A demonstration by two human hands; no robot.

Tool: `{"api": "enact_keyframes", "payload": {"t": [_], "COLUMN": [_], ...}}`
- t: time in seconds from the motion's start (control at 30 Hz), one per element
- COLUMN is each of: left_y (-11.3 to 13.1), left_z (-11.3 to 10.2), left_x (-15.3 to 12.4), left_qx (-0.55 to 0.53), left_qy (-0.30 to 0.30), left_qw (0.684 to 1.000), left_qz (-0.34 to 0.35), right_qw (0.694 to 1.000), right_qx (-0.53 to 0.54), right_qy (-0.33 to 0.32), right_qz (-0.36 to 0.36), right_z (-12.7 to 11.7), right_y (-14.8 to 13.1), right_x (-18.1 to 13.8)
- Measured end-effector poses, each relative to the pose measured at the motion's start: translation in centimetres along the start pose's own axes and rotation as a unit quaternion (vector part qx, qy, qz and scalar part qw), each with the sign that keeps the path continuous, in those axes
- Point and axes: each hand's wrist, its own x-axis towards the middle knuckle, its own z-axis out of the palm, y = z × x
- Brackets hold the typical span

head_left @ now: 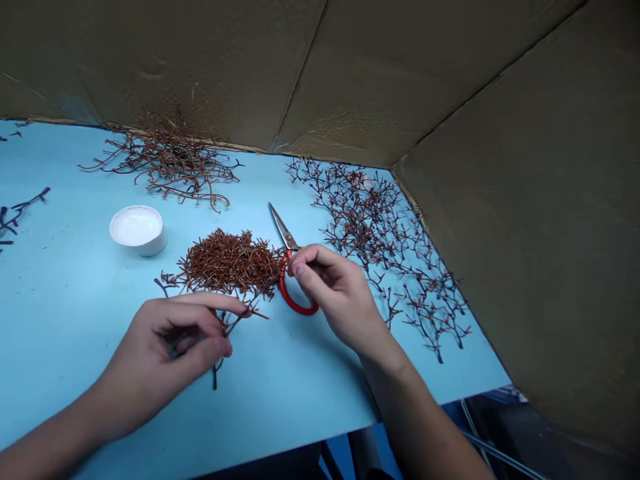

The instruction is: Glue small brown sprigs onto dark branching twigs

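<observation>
Red-handled scissors in right hand

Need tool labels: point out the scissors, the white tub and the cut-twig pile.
scissors [283, 230], head view, on the blades
white tub [148, 249], head view, its front wall
cut-twig pile [230, 261], head view, pile's middle

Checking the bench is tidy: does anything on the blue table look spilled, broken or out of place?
Nothing spilled or broken. The white tub stands upright, the cut bits sit in one heap, and the scissors lie flat by the right hand. A few dark twigs lie apart at the left edge of the table.
</observation>
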Motion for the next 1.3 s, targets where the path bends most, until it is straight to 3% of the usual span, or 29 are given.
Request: {"api": "enact_keyframes", "payload": {"t": [0.1,0.27,0.47,0.57,0.77,0.97,1.1,1.2,1.3], "left_y": [-0.5,-0.7,0.1,-0.2,-0.6,-0.3,-0.7,-0.9,-0.5], "left_z": [-0.7,-0.7,-0.3,-0.3,-0.3,-0.1,-0.3,-0.5,-0.3], "left_x": [0.3,0.3,0.6,0.7,0.3,-0.1,0.0,0.1,0.0], "left_qx": [-0.160,-0.320,-0.367,-0.381,-0.350,-0.327,-0.317,-0.260,-0.116], "left_qy": [-0.022,-0.009,-0.017,-0.025,-0.029,0.016,0.010,0.003,0.003], "left_qw": [0.983,0.934,0.915,0.907,0.918,0.923,0.929,0.953,0.991], "left_qz": [-0.090,-0.155,-0.166,-0.176,-0.185,-0.204,-0.193,-0.156,-0.071], "right_qw": [0.994,0.973,0.989,0.982,0.971,0.920,0.901,0.932,0.971], "right_qx": [0.084,0.186,0.143,0.182,0.229,0.347,0.379,0.327,0.236], "right_qy": [-0.049,-0.080,-0.001,-0.027,-0.043,-0.074,-0.096,-0.070,-0.023], "right_qz": [0.058,0.113,0.045,0.037,0.054,0.165,0.187,0.139,0.033], "right_z": [-0.3,-0.5,0.7,1.3,2.0,1.6,1.7,1.9,1.9], "right_y": [0.4,1.0,0.5,0.1,0.0,0.4,0.5,0.5,0.4], "right_x": [0.4,0.9,0.3,-0.3,-0.6,-0.1,-0.1,-0.3,-0.5]}}
